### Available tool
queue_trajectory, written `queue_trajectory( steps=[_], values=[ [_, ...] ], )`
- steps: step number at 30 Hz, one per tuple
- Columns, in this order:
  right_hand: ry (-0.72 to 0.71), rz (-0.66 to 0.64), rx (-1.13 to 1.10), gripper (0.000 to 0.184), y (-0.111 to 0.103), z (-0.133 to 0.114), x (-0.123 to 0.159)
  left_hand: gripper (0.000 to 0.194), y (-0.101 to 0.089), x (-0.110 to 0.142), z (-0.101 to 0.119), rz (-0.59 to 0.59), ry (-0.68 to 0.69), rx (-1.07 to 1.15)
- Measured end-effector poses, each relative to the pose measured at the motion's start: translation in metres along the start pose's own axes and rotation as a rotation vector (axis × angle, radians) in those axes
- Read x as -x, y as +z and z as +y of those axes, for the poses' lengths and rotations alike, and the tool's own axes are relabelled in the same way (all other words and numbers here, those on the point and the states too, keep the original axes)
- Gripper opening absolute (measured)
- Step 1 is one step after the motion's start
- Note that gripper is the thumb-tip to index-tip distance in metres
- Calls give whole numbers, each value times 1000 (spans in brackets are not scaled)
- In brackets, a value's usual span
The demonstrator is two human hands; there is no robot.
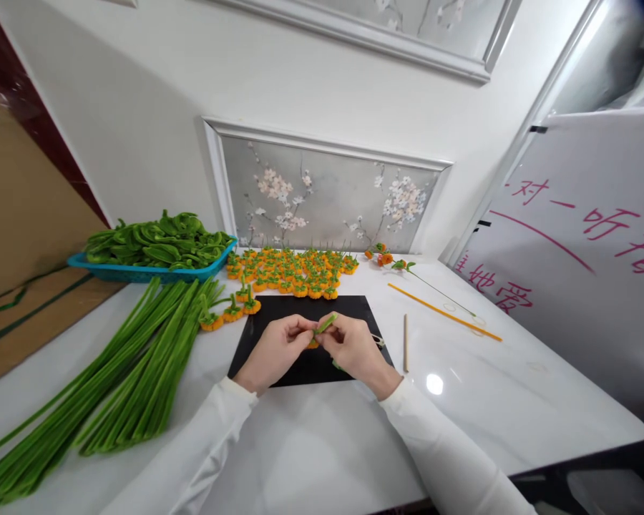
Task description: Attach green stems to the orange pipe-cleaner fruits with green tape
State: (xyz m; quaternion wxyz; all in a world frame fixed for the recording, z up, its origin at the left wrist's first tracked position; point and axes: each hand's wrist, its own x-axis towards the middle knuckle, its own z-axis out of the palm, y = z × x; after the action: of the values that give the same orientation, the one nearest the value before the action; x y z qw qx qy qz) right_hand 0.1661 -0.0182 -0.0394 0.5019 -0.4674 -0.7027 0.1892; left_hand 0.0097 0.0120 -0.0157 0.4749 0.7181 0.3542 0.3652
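Observation:
Both hands meet over a black mat [257, 357] on the white table. My left hand [279, 349] is closed, its thumb and fingertips pinching a small orange pipe-cleaner flower [313, 344], mostly hidden below the fingers. In my right hand [354, 348] a short green pipe cleaner [328, 322] is pinched at the flower's top, its free end pointing up and right. A bit of green shows beneath the right palm. Rows of similar orange flowers with green stems [300, 279] stand behind the mat, and a few more [232, 311] sit at its left corner.
Long green pipe cleaners [139, 372] lie at left. A blue tray [139, 275] behind them holds green leaf shapes [161, 239]. Rightward are a wooden stick [406, 343], an orange pipe cleaner [443, 310] and a long-stemmed flower spray [386, 259]. A panelled wall [322, 93] rises behind.

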Motion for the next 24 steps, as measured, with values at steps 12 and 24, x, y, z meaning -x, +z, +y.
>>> queue_trajectory(
  steps=[12, 24],
  values=[
    [-209, 14, 62, 26, -2, -2, 0, 22, -2, 0, 5, -2, -96, 116],
    [-80, 102, 32, 13, 1, 1, 1, 24, 0, 1, 3, 43, 14, 72]
  ],
)
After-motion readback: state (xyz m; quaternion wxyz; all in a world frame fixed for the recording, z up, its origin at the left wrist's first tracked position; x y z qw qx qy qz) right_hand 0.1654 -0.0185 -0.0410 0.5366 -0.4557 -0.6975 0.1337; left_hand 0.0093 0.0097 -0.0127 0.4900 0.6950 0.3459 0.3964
